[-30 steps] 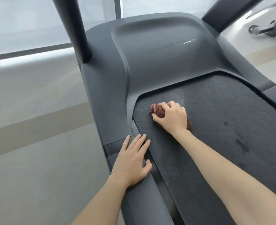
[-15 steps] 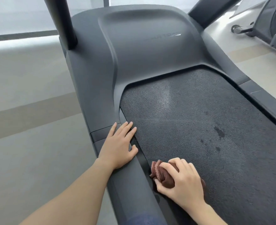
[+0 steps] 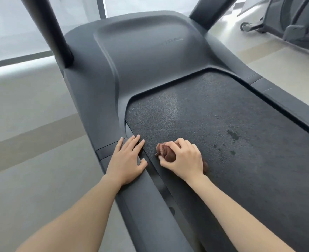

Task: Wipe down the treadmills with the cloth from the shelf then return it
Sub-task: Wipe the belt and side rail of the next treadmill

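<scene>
Brown cloth [image 3: 166, 152], clutched in curled fingers of the right hand [image 3: 184, 160], slid forward again along the left edge of the belt [image 3: 223, 142], so wiping continues; the left hand [image 3: 126, 160] stays flat.

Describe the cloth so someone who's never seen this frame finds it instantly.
Find the grey treadmill filling the view, then its rough black belt. Near the belt's left edge, the right hand grips a bunched cloth. It is the only reddish-brown thing; the left hand beside it lies flat on the side rail, empty.
</scene>
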Demonstrator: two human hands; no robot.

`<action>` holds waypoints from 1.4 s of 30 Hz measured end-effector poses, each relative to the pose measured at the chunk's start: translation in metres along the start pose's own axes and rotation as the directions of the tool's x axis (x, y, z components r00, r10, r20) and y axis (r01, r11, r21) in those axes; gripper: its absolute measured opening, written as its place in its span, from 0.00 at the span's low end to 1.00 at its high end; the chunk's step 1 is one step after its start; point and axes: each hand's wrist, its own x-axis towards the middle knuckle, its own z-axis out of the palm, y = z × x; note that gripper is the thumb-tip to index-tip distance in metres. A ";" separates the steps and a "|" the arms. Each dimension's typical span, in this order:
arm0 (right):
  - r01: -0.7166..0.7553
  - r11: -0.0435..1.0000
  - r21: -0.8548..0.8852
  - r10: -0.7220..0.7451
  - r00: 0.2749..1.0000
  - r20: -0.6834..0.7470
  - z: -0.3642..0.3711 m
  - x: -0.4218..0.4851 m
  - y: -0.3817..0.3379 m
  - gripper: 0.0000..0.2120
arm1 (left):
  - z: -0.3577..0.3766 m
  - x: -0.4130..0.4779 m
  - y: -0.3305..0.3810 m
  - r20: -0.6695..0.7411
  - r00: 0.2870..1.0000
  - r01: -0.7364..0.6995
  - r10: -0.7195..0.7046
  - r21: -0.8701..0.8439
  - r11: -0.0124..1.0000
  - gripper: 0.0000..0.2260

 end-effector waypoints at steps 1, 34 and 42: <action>-0.011 1.000 -0.007 0.011 1.000 0.019 -0.004 -0.002 -0.001 0.16 | 0.000 0.000 0.000 -0.001 1.000 0.007 -0.007 0.002 1.000 0.29; -0.155 0.987 -0.036 0.156 0.988 0.016 -0.030 -0.046 0.072 0.18 | 0.020 0.031 0.067 0.216 0.933 -0.297 0.288 0.009 0.955 0.27; -0.334 0.932 -0.140 0.337 0.941 -0.002 -0.036 -0.006 0.145 0.20 | 0.002 0.045 0.014 0.212 0.956 -0.225 0.202 0.089 0.970 0.31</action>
